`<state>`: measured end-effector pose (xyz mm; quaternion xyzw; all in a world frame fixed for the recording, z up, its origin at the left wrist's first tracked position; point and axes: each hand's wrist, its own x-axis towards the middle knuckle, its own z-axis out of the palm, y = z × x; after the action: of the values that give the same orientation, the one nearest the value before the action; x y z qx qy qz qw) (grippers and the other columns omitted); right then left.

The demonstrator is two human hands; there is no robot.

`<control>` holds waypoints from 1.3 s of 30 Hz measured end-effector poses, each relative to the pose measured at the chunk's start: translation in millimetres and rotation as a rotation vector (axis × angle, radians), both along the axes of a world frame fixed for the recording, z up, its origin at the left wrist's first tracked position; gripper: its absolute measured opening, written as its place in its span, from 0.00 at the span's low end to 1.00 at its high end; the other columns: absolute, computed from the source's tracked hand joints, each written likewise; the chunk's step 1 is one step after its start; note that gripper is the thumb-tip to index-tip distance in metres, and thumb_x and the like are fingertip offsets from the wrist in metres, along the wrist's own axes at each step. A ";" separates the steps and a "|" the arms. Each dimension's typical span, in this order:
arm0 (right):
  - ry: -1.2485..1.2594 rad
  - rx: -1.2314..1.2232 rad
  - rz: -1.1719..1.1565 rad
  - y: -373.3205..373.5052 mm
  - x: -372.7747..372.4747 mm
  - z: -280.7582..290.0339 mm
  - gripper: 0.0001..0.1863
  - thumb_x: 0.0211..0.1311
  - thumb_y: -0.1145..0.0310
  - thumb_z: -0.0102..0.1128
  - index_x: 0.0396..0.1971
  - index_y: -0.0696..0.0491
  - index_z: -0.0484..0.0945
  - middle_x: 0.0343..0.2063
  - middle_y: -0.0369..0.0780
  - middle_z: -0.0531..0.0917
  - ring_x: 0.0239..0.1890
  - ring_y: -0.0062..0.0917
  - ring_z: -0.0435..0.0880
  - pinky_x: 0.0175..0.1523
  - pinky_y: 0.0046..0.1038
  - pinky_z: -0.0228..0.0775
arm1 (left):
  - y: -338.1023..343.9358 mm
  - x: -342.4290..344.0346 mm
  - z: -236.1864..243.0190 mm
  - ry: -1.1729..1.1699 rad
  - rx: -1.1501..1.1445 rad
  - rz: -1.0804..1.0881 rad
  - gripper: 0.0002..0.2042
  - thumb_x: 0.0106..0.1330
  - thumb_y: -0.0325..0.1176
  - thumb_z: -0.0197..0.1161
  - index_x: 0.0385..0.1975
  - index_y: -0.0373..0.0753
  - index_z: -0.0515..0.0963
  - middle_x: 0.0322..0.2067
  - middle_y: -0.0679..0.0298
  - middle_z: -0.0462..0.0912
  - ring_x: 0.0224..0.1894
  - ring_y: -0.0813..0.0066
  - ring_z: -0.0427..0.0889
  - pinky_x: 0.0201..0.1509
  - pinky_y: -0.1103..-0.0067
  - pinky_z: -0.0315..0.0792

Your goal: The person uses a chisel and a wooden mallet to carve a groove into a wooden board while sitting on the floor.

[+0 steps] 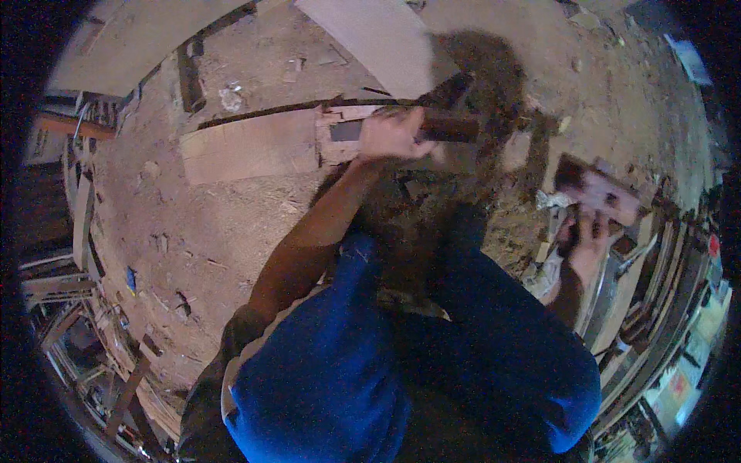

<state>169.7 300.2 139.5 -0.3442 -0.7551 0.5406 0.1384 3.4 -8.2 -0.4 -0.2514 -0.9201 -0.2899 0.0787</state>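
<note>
My left hand (392, 137) is closed over a dark bar (454, 130) that lies across a pale wooden board (251, 147). A dark patch shows on the board just left of that hand. Off to the right, the fingers of my right hand (588, 245) grip the near edge of a wooden block (617, 202) with a dark hole in its face. Block and hand are both blurred, so the exact kind of block cannot be made out.
A wide pale board (378, 42) slants in from the far edge. Long wood strips (656, 285) are stacked on the right, and scrap pieces (69, 309) pile up on the left. Wood chips litter the dirt floor (208, 231). My blue-clothed knees (324, 370) are close below.
</note>
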 end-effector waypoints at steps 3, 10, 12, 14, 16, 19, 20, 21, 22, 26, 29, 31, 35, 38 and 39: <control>-0.042 -0.312 0.148 5.3 25.7 -54.9 0.12 0.66 0.66 0.55 0.47 0.50 0.74 0.38 0.39 0.79 0.28 0.19 0.77 0.27 0.19 0.68 | 3.6 2.4 6.7 0.059 0.058 -0.064 0.21 0.44 0.47 0.69 0.30 0.41 0.71 0.26 0.59 0.81 0.33 0.59 0.83 0.36 0.65 0.76; 0.027 0.095 0.007 12.9 -16.8 -0.7 0.12 0.67 0.62 0.54 0.44 0.52 0.71 0.26 0.30 0.73 0.18 0.12 0.65 0.18 0.14 0.53 | -6.0 4.9 -8.7 0.126 0.051 -0.143 0.25 0.44 0.54 0.68 0.32 0.40 0.72 0.26 0.58 0.81 0.33 0.58 0.83 0.36 0.67 0.77; 0.278 -0.360 0.031 -6.1 -38.1 11.4 0.11 0.68 0.61 0.53 0.43 0.51 0.71 0.23 0.31 0.71 0.17 0.13 0.65 0.18 0.14 0.53 | -16.3 9.7 -11.1 0.132 0.063 -0.144 0.27 0.43 0.56 0.68 0.34 0.40 0.73 0.25 0.58 0.81 0.32 0.58 0.83 0.36 0.68 0.78; 0.271 -0.381 0.008 -14.0 -37.7 4.9 0.11 0.68 0.61 0.53 0.43 0.51 0.71 0.23 0.31 0.70 0.16 0.13 0.64 0.17 0.15 0.52 | -12.7 11.3 -7.0 0.091 0.003 -0.108 0.28 0.44 0.56 0.68 0.38 0.40 0.74 0.27 0.58 0.81 0.34 0.58 0.83 0.37 0.68 0.78; 0.171 -0.333 -0.088 -31.4 -36.8 -1.2 0.10 0.68 0.61 0.54 0.42 0.51 0.70 0.21 0.32 0.70 0.15 0.13 0.63 0.15 0.17 0.48 | -7.7 7.5 -11.0 0.100 0.004 -0.120 0.29 0.43 0.56 0.68 0.39 0.40 0.74 0.26 0.58 0.81 0.34 0.58 0.83 0.36 0.67 0.78; 0.218 0.785 0.458 2.7 11.9 -93.3 0.18 0.57 0.69 0.60 0.49 0.51 0.75 0.38 0.41 0.78 0.36 0.31 0.76 0.37 0.30 0.69 | 0.2 5.6 -7.2 0.125 0.008 -0.136 0.28 0.43 0.55 0.69 0.38 0.40 0.74 0.26 0.59 0.81 0.34 0.58 0.83 0.37 0.67 0.78; 0.290 1.017 0.607 10.7 31.0 -121.4 0.22 0.53 0.72 0.62 0.51 0.51 0.76 0.44 0.44 0.80 0.43 0.36 0.81 0.44 0.34 0.75 | 2.3 6.9 -2.2 0.150 0.026 -0.130 0.27 0.42 0.54 0.69 0.37 0.40 0.74 0.26 0.59 0.81 0.34 0.58 0.83 0.37 0.67 0.78; 0.296 0.994 0.613 -19.2 22.0 -106.2 0.22 0.53 0.72 0.62 0.51 0.51 0.76 0.44 0.44 0.80 0.43 0.36 0.81 0.44 0.34 0.75 | -5.8 8.8 -6.4 0.144 0.005 -0.124 0.27 0.42 0.54 0.69 0.37 0.40 0.74 0.26 0.59 0.81 0.34 0.58 0.83 0.37 0.67 0.78; 0.014 0.234 0.396 -50.8 17.5 -87.5 0.14 0.60 0.65 0.59 0.45 0.50 0.75 0.32 0.37 0.76 0.28 0.25 0.72 0.30 0.26 0.63 | -13.0 10.0 -10.5 0.105 -0.017 -0.120 0.27 0.42 0.54 0.69 0.36 0.40 0.74 0.26 0.59 0.81 0.34 0.58 0.83 0.38 0.67 0.77; -0.261 -0.283 0.261 -45.9 21.9 -62.3 0.13 0.65 0.58 0.56 0.42 0.50 0.73 0.21 0.30 0.73 0.14 0.13 0.65 0.16 0.17 0.51 | -1.7 7.6 -12.0 0.051 -0.014 -0.119 0.26 0.41 0.52 0.70 0.34 0.41 0.74 0.27 0.59 0.81 0.35 0.59 0.83 0.40 0.67 0.77; -0.130 0.424 0.382 37.1 31.9 -85.2 0.15 0.65 0.57 0.56 0.44 0.51 0.72 0.23 0.31 0.74 0.15 0.12 0.65 0.16 0.16 0.51 | 3.6 6.9 -15.7 0.153 0.094 -0.110 0.26 0.40 0.53 0.70 0.34 0.41 0.74 0.26 0.60 0.81 0.33 0.60 0.83 0.37 0.68 0.78; -0.083 0.700 0.350 46.2 16.6 -75.8 0.15 0.66 0.58 0.55 0.45 0.52 0.71 0.25 0.32 0.74 0.17 0.12 0.67 0.17 0.15 0.52 | -7.0 9.7 -13.6 0.115 0.022 -0.085 0.25 0.41 0.53 0.70 0.34 0.41 0.75 0.25 0.60 0.81 0.31 0.61 0.83 0.35 0.68 0.78; 0.337 -0.376 0.012 13.3 -35.7 -0.4 0.13 0.69 0.61 0.50 0.47 0.53 0.70 0.26 0.33 0.74 0.18 0.10 0.67 0.18 0.16 0.52 | -10.8 6.7 -22.0 0.091 -0.029 -0.122 0.25 0.43 0.54 0.68 0.35 0.41 0.75 0.24 0.61 0.81 0.28 0.61 0.83 0.32 0.69 0.78; 0.329 0.119 -0.054 -5.7 -35.5 -49.0 0.13 0.70 0.62 0.50 0.46 0.54 0.70 0.19 0.33 0.72 0.13 0.13 0.63 0.16 0.18 0.49 | 2.2 7.2 -15.3 0.151 0.051 -0.075 0.26 0.43 0.55 0.69 0.34 0.41 0.75 0.24 0.61 0.81 0.28 0.61 0.83 0.32 0.68 0.78; 0.208 0.068 0.082 -27.8 -35.6 -58.5 0.12 0.69 0.62 0.51 0.46 0.53 0.71 0.19 0.33 0.72 0.12 0.14 0.63 0.15 0.19 0.49 | -2.2 7.6 -15.0 0.153 0.035 -0.075 0.26 0.43 0.55 0.69 0.34 0.41 0.75 0.24 0.61 0.81 0.28 0.61 0.83 0.32 0.68 0.78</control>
<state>134.1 272.4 81.0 -0.2502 -0.7680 0.5526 0.2056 11.0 -10.4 -15.4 -0.3056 -0.8961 -0.2887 0.1423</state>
